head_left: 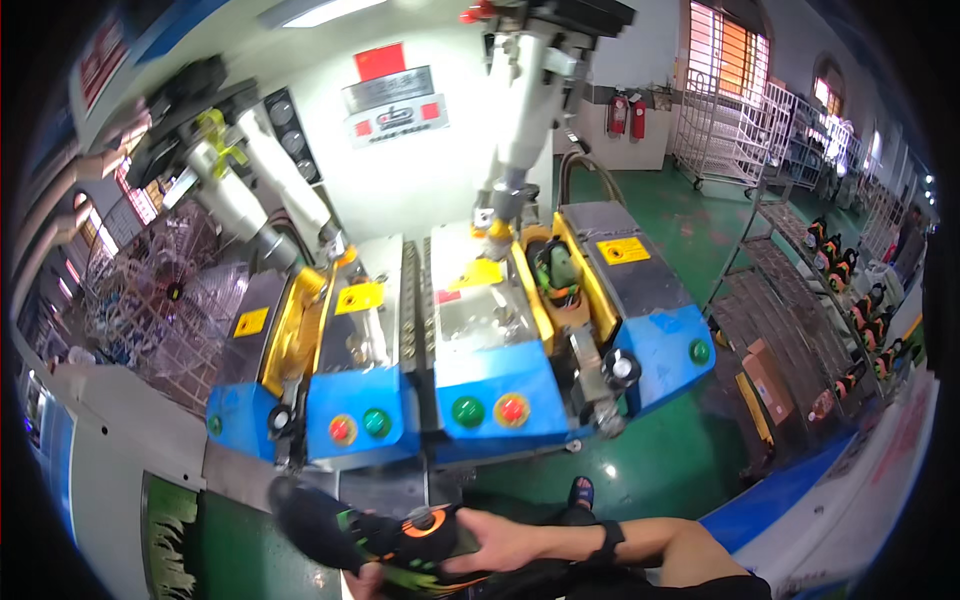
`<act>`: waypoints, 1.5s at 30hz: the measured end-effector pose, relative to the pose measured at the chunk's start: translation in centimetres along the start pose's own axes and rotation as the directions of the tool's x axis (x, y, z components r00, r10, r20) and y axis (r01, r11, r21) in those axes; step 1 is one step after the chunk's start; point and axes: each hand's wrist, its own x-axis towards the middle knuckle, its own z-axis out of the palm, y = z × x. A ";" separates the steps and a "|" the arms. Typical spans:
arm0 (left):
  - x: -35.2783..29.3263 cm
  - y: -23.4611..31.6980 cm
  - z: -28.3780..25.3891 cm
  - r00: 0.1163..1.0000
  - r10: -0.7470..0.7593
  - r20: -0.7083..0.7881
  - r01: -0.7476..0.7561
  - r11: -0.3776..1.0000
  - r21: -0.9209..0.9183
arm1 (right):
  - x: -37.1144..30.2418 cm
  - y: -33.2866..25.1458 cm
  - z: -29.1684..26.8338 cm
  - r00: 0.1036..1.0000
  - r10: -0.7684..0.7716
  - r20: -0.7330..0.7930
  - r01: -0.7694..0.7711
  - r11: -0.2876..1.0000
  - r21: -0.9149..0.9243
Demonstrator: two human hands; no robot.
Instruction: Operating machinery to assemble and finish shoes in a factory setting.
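Observation:
Low in the head view I hold a black shoe (320,525) with green and orange marks, its rounded dark end pointing left. My right hand (490,540) wraps round the orange-marked part, with the thumb and fingers on either side. Below the shoe, my left hand (366,580) grips its underside at the lower edge; most of that hand is hidden. Beyond them stands a blue and grey press machine (490,375) with two yellow-walled stations. Another dark shoe (560,275) sits in the right station, between the yellow plates. The shoe in my hands is apart from the machine.
Red and green buttons (512,410) line the machine's blue front. A metal rack (770,250) with several shoes stands at the right, a cardboard box (768,380) on its lower part. At the left is a large caged fan (175,290). White wire carts (730,135) stand far back.

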 end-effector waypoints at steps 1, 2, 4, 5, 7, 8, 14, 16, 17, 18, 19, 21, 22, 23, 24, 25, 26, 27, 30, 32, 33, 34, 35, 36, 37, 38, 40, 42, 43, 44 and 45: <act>0.8 -1.1 4.3 0.995 -0.087 -0.044 0.089 0.996 0.033 | -2.3 0.6 -4.3 0.983 0.183 -0.001 -0.183 0.983 0.021; 1.4 -2.7 8.7 0.983 -0.118 -0.139 0.135 0.984 0.119 | -4.5 1.1 -7.4 0.983 0.135 -0.123 -0.103 0.966 0.236; 4.3 -4.8 15.8 0.998 -0.001 0.068 0.001 1.000 -0.004 | -10.1 1.5 -14.3 0.944 0.160 -0.289 -0.011 0.890 0.457; 7.0 -4.7 18.3 0.977 -0.033 0.208 0.014 0.996 0.091 | -12.2 1.4 -16.9 0.948 0.175 -0.267 0.105 0.619 0.778; 10.8 -3.8 22.9 0.919 0.113 0.377 -0.120 0.993 -0.005 | -16.1 0.7 -21.5 0.865 0.082 -0.495 0.354 0.600 0.718; 13.3 -2.9 25.1 0.937 0.086 0.338 -0.102 0.994 0.030 | -17.4 0.3 -23.2 0.775 0.054 -0.630 0.411 0.714 0.567; 34.9 -6.1 41.8 0.916 -0.352 0.193 0.079 0.631 0.772 | -25.4 1.3 -27.0 0.196 0.309 -0.931 0.499 0.785 0.366; 40.1 -11.3 44.9 0.996 0.034 0.085 -0.090 0.544 0.834 | -27.8 2.9 -26.8 0.134 0.361 -0.923 0.468 0.798 0.380; 41.3 -13.6 45.1 0.988 0.118 0.104 -0.154 0.583 0.798 | -28.6 3.5 -26.6 0.114 0.375 -0.920 0.457 0.802 0.384; 42.2 -15.0 44.9 0.969 0.186 0.166 -0.247 0.629 0.737 | -29.1 3.7 -26.4 0.104 0.394 -0.913 0.448 0.801 0.396; 43.0 -15.6 44.8 0.991 0.049 0.127 -0.116 0.793 0.599 | -29.3 3.6 -26.3 0.104 0.407 -0.908 0.441 0.799 0.409; 43.6 -14.7 44.6 0.982 0.023 0.190 -0.132 0.800 0.585 | -28.9 2.7 -26.2 0.130 0.417 -0.900 0.420 0.799 0.431; 43.6 -13.5 44.5 0.974 -0.056 0.220 -0.084 0.811 0.578 | -28.3 2.0 -26.3 0.145 0.421 -0.895 0.407 0.799 0.442; 44.5 -11.4 45.5 0.971 0.058 0.233 -0.177 0.830 0.529 | -27.5 1.4 -26.4 0.156 0.419 -0.895 0.394 0.804 0.445; 45.4 -9.1 46.4 0.916 0.013 0.401 -0.255 0.790 0.557 | -26.8 0.9 -26.4 0.165 0.414 -0.895 0.372 0.815 0.445; 45.2 -7.3 46.1 0.849 -0.058 0.525 -0.306 0.756 0.578 | -26.2 0.6 -26.5 0.174 0.413 -0.894 0.342 0.826 0.448; 44.6 -5.9 45.9 0.896 -0.190 0.401 -0.127 0.756 0.642 | -25.6 0.5 -26.5 0.186 0.411 -0.893 0.316 0.835 0.450; 43.6 -4.5 45.5 0.920 -0.263 0.289 0.070 0.838 0.542 | -25.2 0.6 -26.6 0.199 0.412 -0.889 0.289 0.842 0.455; 35.2 -1.5 36.3 0.870 -0.200 0.450 0.015 0.924 0.383 | -23.3 0.7 -28.1 0.298 0.396 -0.869 0.194 0.866 0.461; 27.8 0.0 29.4 0.896 -0.204 0.394 0.157 0.976 0.148 | -20.6 0.3 -30.5 0.388 0.374 -0.842 0.131 0.882 0.452; 24.2 0.8 26.4 0.902 -0.205 0.380 0.204 0.978 0.041 | -18.3 -0.7 -32.5 0.446 0.365 -0.817 0.103 0.886 0.452; 20.1 1.3 24.2 0.933 -0.194 0.304 0.240 0.963 -0.122 | -15.5 -1.9 -34.5 0.508 0.367 -0.779 0.096 0.875 0.474; 16.5 1.7 22.4 0.961 -0.168 0.221 0.203 0.968 -0.149 | -11.8 -3.2 -37.0 0.599 0.432 -0.673 0.074 0.808 0.585; 13.0 1.9 21.2 0.982 -0.090 0.167 0.123 0.972 -0.199 | -8.2 -4.7 -39.7 0.584 0.584 -0.564 -0.083 0.735 0.673; 9.9 2.3 20.0 0.996 -0.081 0.030 0.086 0.967 -0.240 | -4.4 -6.3 -42.2 0.605 0.672 -0.427 -0.132 0.614 0.778; 6.9 2.4 18.9 0.993 -0.040 -0.109 0.010 0.963 -0.268 | -0.3 -6.9 -44.1 0.503 0.754 -0.422 -0.186 0.572 0.799; 3.0 1.7 16.8 0.944 -0.105 -0.314 0.012 0.959 -0.284 | 6.1 -6.8 -46.2 0.579 0.692 -0.432 -0.411 0.705 0.578; 0.6 -0.4 14.7 0.864 -0.204 -0.460 0.060 0.949 -0.308 | 10.3 -3.9 -45.7 0.508 0.348 -0.788 -0.474 0.877 0.082; -0.2 -1.6 13.8 0.826 -0.250 -0.506 0.090 0.944 -0.319 | 10.9 -2.1 -45.2 0.560 0.222 -0.798 -0.607 0.766 -0.212; -0.7 -2.7 13.0 0.784 -0.292 -0.547 0.120 0.937 -0.328 | 11.2 0.3 -43.9 0.574 -0.048 -0.818 -0.638 0.600 -0.483; -1.0 -3.8 12.2 0.750 -0.321 -0.578 0.151 0.934 -0.322 | 11.3 1.6 -43.9 0.538 -0.128 -0.833 -0.608 0.626 -0.488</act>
